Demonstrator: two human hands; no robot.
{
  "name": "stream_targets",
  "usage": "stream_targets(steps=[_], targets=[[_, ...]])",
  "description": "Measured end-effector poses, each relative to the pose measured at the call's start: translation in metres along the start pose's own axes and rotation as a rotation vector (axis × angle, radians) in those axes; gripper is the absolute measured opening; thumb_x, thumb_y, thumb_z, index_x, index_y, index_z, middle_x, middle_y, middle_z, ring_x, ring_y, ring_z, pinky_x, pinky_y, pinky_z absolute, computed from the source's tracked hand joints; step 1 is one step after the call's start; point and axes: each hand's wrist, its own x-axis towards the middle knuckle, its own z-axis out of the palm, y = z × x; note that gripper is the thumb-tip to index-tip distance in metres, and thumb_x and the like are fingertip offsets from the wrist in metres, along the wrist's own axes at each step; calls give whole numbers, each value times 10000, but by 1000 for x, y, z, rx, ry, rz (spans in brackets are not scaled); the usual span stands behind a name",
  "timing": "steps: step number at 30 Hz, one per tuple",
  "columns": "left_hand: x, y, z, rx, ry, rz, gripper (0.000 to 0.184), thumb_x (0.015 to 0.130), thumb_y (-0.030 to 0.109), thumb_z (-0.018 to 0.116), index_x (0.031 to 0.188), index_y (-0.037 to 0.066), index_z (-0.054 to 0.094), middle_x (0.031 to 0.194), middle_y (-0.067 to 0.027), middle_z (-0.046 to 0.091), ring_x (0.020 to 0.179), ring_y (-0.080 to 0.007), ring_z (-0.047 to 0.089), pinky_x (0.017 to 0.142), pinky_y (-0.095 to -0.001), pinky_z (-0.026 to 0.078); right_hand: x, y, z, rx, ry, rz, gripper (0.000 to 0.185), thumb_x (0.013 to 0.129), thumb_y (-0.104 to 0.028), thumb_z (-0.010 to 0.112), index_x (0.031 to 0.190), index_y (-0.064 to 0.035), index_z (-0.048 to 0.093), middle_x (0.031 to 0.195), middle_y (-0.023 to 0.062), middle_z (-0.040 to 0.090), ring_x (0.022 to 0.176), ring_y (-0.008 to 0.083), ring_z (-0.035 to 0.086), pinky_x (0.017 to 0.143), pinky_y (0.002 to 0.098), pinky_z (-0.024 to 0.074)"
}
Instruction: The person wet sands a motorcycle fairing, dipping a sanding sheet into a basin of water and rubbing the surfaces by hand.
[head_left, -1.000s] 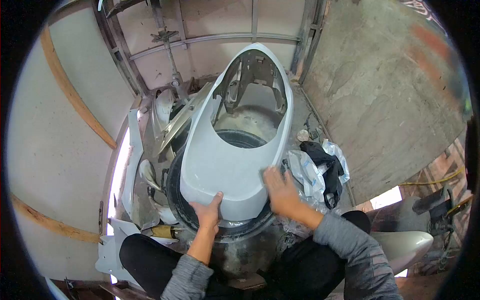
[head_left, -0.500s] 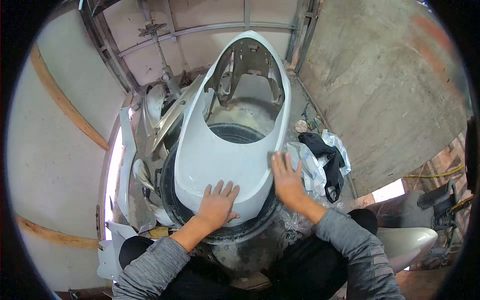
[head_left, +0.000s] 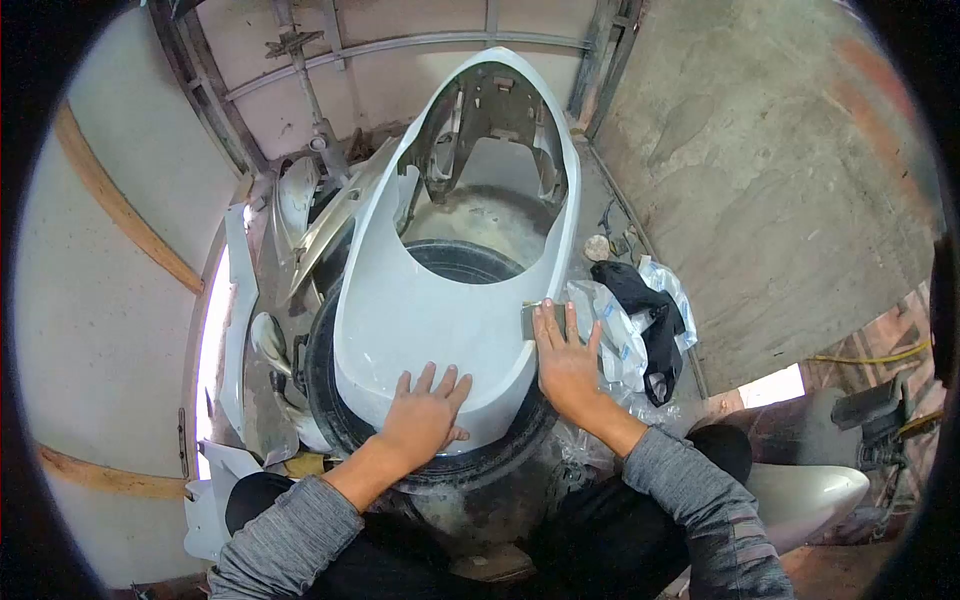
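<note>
Seen from the head camera, a person sits with knees apart, both forearms stretched forward in grey sleeves point(head_left: 290, 535), working over a pale vehicle panel point(head_left: 435, 320). The panel lies above a round black tub point(head_left: 322, 395), its rounded, narrow end pointing away and its broad end toward the body. The left hand point(head_left: 422, 418) rests palm down on the broad end, left of the right hand, its fingers spread and pointing forward, the thumb out toward the right; it is loose and unclosed, grasping nothing. The right hand point(head_left: 572, 378) reaches in from the right with its back up and its fingers extended, slightly parted, over a small dark flat pad point(head_left: 528, 322) at the panel's right edge. The fingers partly cover the pad; whether the thumb pinches it cannot be told. Just beside the right hand, clear plastic wrapping point(head_left: 618, 330) and a black cloth point(head_left: 650, 315) lie bundled on the floor point(head_left: 605, 195).
</note>
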Motion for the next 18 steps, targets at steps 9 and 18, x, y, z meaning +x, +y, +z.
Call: stream_targets(steps=[9, 18], targets=[[3, 1, -8, -55, -44, 0, 818, 842, 407, 746, 1513, 85, 405, 1537, -178, 436, 1421, -449, 372, 1096, -628, 363, -16, -11, -5, 228, -104, 94, 743, 825, -76, 548, 1518, 72, 324, 1609, 258, 270, 1490, 486, 222, 1111, 742, 181], [3, 3, -10, -12, -65, -4, 835, 820, 425, 758, 1506, 106, 404, 1534, -164, 439, 1394, -432, 421, 1081, -615, 392, -21, -9, 9, 141, -24, 27, 734, 822, -48, 553, 1519, 50, 342, 1607, 246, 292, 1469, 474, 286, 1097, 724, 235]])
